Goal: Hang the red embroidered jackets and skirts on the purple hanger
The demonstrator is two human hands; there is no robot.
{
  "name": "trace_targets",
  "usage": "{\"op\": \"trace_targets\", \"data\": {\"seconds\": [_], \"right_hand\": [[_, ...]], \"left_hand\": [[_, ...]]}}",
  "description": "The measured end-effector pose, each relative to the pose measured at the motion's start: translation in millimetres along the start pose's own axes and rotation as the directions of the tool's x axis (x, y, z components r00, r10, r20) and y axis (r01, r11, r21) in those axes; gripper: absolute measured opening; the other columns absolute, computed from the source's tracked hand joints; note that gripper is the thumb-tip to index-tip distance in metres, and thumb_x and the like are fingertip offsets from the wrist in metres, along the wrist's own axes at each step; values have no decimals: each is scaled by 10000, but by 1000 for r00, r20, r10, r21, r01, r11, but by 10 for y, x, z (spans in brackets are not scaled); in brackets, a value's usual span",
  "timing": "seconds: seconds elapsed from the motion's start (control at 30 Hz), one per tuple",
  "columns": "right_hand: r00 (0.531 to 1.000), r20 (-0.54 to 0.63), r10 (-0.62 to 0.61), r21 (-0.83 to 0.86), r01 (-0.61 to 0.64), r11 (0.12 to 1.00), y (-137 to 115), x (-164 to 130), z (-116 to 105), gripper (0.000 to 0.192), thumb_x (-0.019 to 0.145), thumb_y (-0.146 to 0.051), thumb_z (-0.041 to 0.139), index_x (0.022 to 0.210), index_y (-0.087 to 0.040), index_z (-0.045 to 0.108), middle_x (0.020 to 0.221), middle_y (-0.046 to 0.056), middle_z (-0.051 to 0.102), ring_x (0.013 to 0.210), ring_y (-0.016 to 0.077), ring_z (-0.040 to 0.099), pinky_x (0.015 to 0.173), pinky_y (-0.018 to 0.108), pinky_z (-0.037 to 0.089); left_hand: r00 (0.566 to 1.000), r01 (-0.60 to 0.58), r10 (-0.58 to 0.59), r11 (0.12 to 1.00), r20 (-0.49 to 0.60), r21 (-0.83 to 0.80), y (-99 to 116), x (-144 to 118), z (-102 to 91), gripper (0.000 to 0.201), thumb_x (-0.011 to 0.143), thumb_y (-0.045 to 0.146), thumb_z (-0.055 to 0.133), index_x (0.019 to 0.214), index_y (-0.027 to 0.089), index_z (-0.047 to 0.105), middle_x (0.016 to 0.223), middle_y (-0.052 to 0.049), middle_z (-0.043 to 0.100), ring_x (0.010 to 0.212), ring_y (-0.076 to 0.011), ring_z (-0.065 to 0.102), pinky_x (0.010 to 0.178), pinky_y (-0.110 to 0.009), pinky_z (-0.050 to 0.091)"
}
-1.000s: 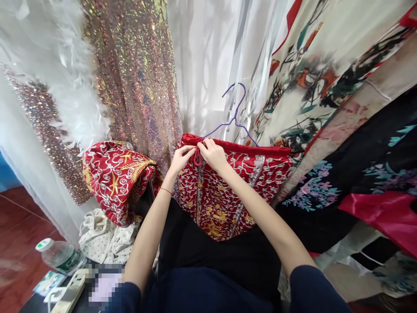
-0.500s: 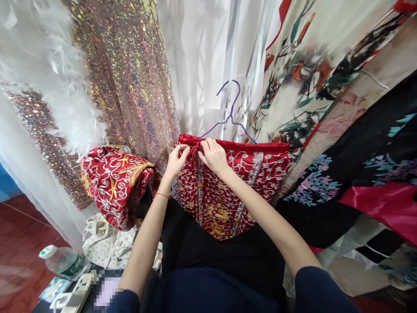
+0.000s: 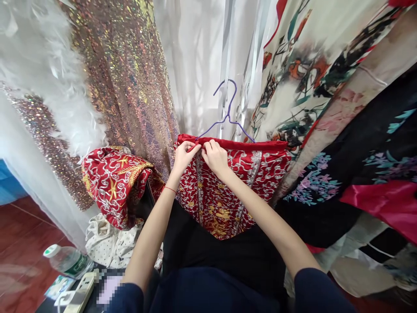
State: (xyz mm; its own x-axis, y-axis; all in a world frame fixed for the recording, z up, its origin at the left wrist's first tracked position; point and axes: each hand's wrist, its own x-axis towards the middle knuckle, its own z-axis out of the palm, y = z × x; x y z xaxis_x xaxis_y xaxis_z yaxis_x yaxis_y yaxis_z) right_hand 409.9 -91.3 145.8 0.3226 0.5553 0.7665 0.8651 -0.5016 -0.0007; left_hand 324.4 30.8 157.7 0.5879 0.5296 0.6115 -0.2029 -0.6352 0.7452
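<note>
Head view, looking down over my two bare arms toward a crowded clothes rack. Far to the left of my grip, low at the edge, a plastic water bottle [image 3: 67, 262] with a green cap lies on its side, and next to it a white power strip [image 3: 78, 292]. Above those hang white feathers [image 3: 61, 82] and a tall sequinned gown [image 3: 130, 78] that glitters pink and gold. Closer in, just left of my hands and a little lower, a bundle of red embroidered cloth [image 3: 114, 182] is heaped over a white dotted fabric [image 3: 110, 243]. My left hand [image 3: 183, 156], a thin red string around its wrist, pinches the top hem of a red embroidered garment [image 3: 228, 191]; thumb and fingertips are pressed together on the cloth. My right hand [image 3: 215, 156] sits right beside it, almost touching, fingers likewise closed on the same hem. The garment hangs straight ahead of me, spread flat, its silver and gold stitching facing me and its lower edge falling over something black. Just above my grip rises a thin purple wire hanger [image 3: 228, 108], its shoulders disappearing into the red hem and its hook standing upright before pale sheer curtains [image 3: 198, 65]. To the right of my hands hang a cream robe printed with flowers [image 3: 309, 65], then a black floral garment [image 3: 352, 174], and below that a fold of bright pink satin [image 3: 384, 208].
</note>
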Motion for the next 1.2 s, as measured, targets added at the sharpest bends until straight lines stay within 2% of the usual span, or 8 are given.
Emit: {"op": "trace_targets", "data": {"seconds": [0.23, 0.4, 0.63, 0.8, 0.9, 1.03, 1.1, 1.2], "right_hand": [[999, 4, -32, 49, 31, 998, -23, -123, -72, 209, 967, -209, 431, 970, -139, 628, 928, 110, 665, 819, 215, 608, 691, 308, 422], [1000, -13, 0, 70, 1, 998, 12, -236, -80, 180, 923, -213, 460, 951, -150, 627, 907, 88, 677, 699, 186, 588, 623, 294, 370], [998, -55, 33, 78, -28, 997, 84, -401, -81, 159, 866, -224, 489, 888, -161, 633, 855, 70, 686, 634, 164, 564, 568, 268, 335], [999, 4, 42, 134, -42, 990, 91, -669, -44, 163, 876, -243, 482, 856, -171, 627, 819, 50, 674, 588, 141, 538, 515, 248, 302], [998, 26, 63, 208, -67, 976, 102, -700, -39, 228, 952, -318, 466, 908, -174, 637, 864, 50, 701, 590, 134, 561, 523, 248, 316], [979, 58, 195, 226, -203, 953, 80, -468, -68, 321, 1005, -398, 460, 1153, -156, 610, 992, 84, 740, 720, 182, 665, 567, 265, 361], [967, 121, 223, 188, -243, 952, 31, -315, -71, 311, 1001, -381, 483, 1176, -153, 602, 989, 94, 748, 805, 218, 695, 597, 279, 386], [952, 225, 208, 138, -243, 960, -39, -161, -65, 242, 999, -312, 483, 1106, -159, 637, 986, 114, 755, 831, 239, 706, 629, 300, 417]], "left_hand": [[993, -117, 115, 972, 21, 206, -59, -25, 101, 116, 929, 260, 609, 864, 197, 536, 915, -67, 703, 837, -192, 660, 802, -317, 469], [986, -165, 154, 953, 63, 255, -156, -67, 146, 132, 968, 297, 563, 890, 212, 499, 924, -82, 686, 861, -216, 657, 800, -334, 471], [975, -222, 214, 920, 60, 323, -202, -79, 159, 131, 1001, 312, 484, 919, 209, 488, 936, -108, 663, 875, -236, 644, 827, -364, 476], [982, -190, 180, 946, 61, 262, -235, -61, 139, 124, 984, 300, 507, 909, 202, 504, 940, -113, 680, 883, -232, 657, 837, -362, 487], [983, -154, 143, 984, 115, 91, -257, -36, 41, 132, 948, 321, 569, 918, 194, 547, 938, -88, 705, 884, -206, 680, 855, -341, 510], [981, -53, 86, 981, 175, -185, -264, -13, -143, 275, 873, 448, 655, 919, 178, 633, 935, -79, 732, 892, -190, 703, 898, -342, 536], [978, -11, 57, 974, 198, -225, -249, -26, -231, 338, 807, 489, 721, 921, 174, 675, 956, -89, 747, 912, -199, 707, 921, -355, 539], [974, 10, 30, 984, 223, -177, -222, -63, -370, 388, 733, 524, 784, 893, 176, 719, 936, -87, 766, 876, -206, 711, 885, -353, 552]]}}
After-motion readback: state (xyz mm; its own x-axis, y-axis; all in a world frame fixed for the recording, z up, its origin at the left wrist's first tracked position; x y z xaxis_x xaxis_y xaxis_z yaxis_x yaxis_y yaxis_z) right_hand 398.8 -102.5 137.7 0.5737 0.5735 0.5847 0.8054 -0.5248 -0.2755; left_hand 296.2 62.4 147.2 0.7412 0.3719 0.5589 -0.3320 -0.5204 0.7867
